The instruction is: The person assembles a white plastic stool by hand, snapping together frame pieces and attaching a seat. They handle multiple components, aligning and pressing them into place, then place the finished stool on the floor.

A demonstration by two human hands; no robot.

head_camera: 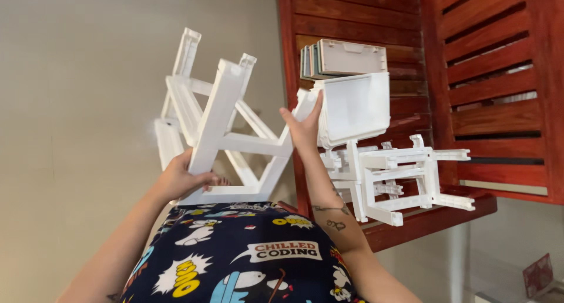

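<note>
A plain pale wall [88, 103] fills the left of the view. In front of it the left hand [179, 179] has its grip wrapped around one square leg of a white plastic open-frame rack [220, 118], which is held up in the air and tilted, its bars and cross-braces spreading toward the upper left. At the rack's right end the right hand [304, 129] has its fingers pressed up against the frame's edge, with the thumb apart. Just right of that hand stands a white plastic rectangular bin [355, 106], with a second white plastic crate [346, 57] holding flat pastel pieces behind it. Below them lie more white plastic frame parts [399, 176] piled on a dark red slatted wooden bench [470, 62].
</note>
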